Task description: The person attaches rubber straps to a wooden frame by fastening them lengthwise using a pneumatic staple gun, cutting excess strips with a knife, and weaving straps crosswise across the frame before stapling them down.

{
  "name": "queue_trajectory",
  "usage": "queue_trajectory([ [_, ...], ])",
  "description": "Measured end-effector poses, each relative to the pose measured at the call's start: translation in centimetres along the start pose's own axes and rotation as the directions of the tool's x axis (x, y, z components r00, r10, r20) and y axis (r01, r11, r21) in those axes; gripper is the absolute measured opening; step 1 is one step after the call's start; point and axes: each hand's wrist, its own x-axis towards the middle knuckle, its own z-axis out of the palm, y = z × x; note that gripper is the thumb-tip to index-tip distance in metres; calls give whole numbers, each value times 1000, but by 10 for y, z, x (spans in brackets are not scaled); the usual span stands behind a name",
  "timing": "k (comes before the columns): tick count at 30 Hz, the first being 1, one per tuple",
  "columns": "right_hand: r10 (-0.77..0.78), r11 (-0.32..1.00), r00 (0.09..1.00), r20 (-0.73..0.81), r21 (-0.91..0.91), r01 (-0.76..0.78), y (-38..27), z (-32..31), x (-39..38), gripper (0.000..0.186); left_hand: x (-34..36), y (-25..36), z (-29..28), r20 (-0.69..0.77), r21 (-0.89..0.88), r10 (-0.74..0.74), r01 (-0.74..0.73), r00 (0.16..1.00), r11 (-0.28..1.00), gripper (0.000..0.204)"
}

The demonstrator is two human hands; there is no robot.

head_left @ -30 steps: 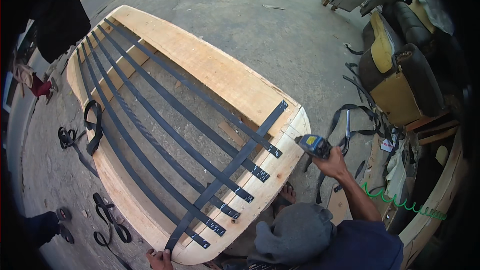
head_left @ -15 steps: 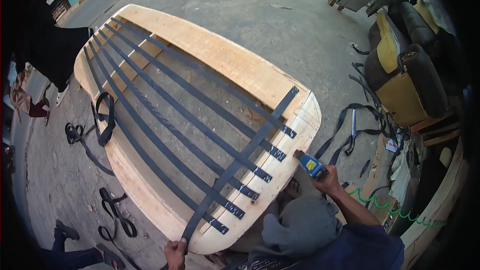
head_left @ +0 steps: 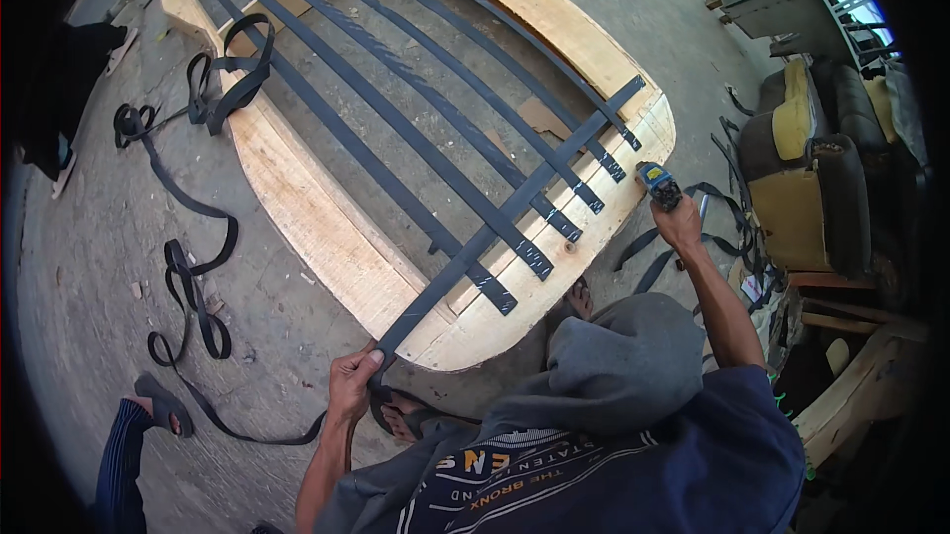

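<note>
My left hand [head_left: 351,388], closed with the thumb on top, grips a black webbing strap [head_left: 435,289] just off the near corner of a pale wooden frame [head_left: 307,227]. This strap runs slantwise across several long black straps, whose ends lie fastened on the frame's near end board. In my right hand [head_left: 678,222] is a blue and black staple gun [head_left: 659,186], its nose near the board's outer edge, close to the right-hand strap ends. A loose coil of strap [head_left: 242,74] hangs over the frame's left rail.
Loose strap [head_left: 203,311] snakes over the concrete at left. A person's sandalled foot [head_left: 170,405] stands lower left, and someone in dark clothes [head_left: 74,98] is farther off. A torn sofa [head_left: 811,197], a grey cabinet [head_left: 787,0] and scrap wood [head_left: 861,395] line the right.
The view has shifted, so the frame now sits higher in it. The staple gun has tilted more upright, still beside the end board. My left hand keeps hold of the crossing strap.
</note>
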Motion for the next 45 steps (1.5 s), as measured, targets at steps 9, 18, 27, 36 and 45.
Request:
queue_trajectory([
  [9,-82,984,996,-39,-160,75,-39,-11,8,40,16,-13,-35,145,-183,-59,85,988,979,27],
  [18,-338,941,857,389,113,319,-189,-29,-69,32,31,-29,-53,302,-241,-45,122,952,963,21],
  [27,-649,650,309,695,296,699,-305,23,-139,46,32,-25,-45,235,-240,-17,75,972,968,22],
  [36,-529,690,331,782,169,704,-307,26,-134,55,34,-30,-50,220,-130,4,25,975,991,39],
  [45,-581,583,238,779,194,789,-320,31,-143,57,36,-28,-48,225,-142,-4,37,974,989,33],
])
